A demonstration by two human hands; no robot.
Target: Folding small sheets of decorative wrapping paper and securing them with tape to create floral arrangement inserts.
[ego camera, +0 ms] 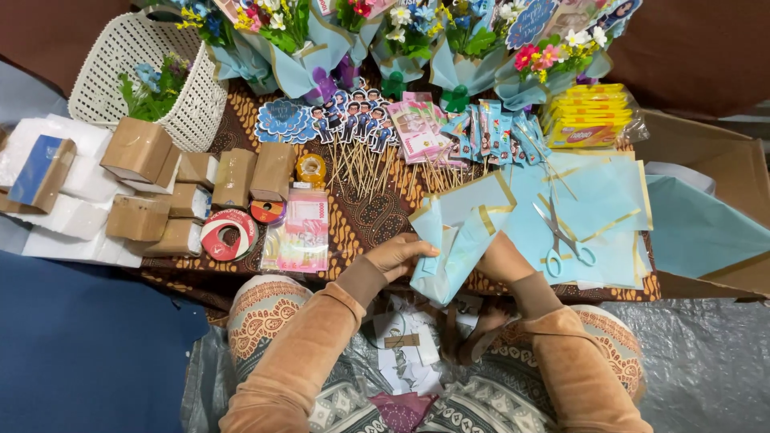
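Observation:
I hold a folded piece of light blue wrapping paper with gold edging [459, 236] in front of me, over the near edge of a low table with a brown batik cloth [365, 220]. My left hand [399, 255] pinches its left side, fingers closed on the fold. On the right my right hand [504, 258] is mostly hidden behind the paper and grips it from underneath. Blue-handled scissors [561, 236] lie just right of my right hand on a stack of blue paper sheets [605, 200].
Brown wrapped blocks [233, 176], tape rolls [228, 234] and a packet of pink notes [301, 232] lie left. Picks with printed toppers [365, 128], finished blue bouquets [449, 40], a white basket [136, 56], yellow packets [589, 116] and white foam blocks [64, 216] surround them. Paper scraps [405, 345] rest on my lap.

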